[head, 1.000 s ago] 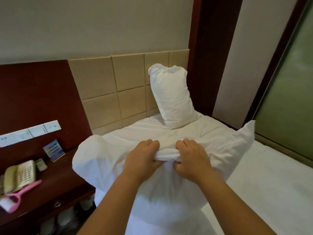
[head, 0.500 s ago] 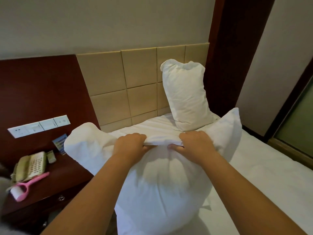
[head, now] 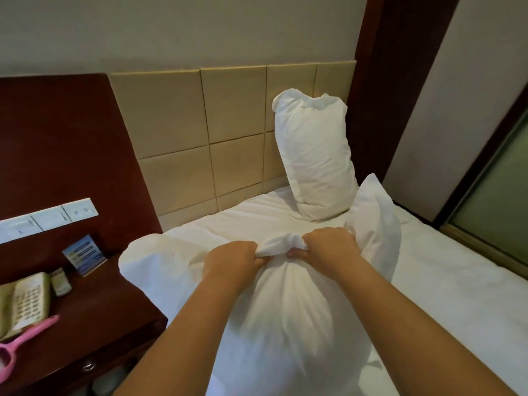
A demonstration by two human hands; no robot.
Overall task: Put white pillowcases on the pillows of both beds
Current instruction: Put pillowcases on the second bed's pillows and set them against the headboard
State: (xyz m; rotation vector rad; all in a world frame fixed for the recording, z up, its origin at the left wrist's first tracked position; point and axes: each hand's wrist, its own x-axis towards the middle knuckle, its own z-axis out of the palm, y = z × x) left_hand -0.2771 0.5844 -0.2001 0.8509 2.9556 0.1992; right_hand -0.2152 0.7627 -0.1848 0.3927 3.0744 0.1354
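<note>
A white pillow in a white pillowcase hangs in front of me over the bed's near edge. My left hand and my right hand both grip the bunched top edge of the pillowcase, close together, with a fold of cloth between them. The case's two loose corners stick out to the left and right. A second white pillow stands upright against the beige padded headboard at the bed's far right.
The bed has a white sheet. To the left stands a dark wooden nightstand with a beige phone, a pink lint roller, a small remote and a card stand. A dark wood post and a glass door are at right.
Both hands have stayed gripped on the pillowcase top and gathered the cloth tighter between them. The pillow has dropped lower and its right corner now folds up beside my right hand.
</note>
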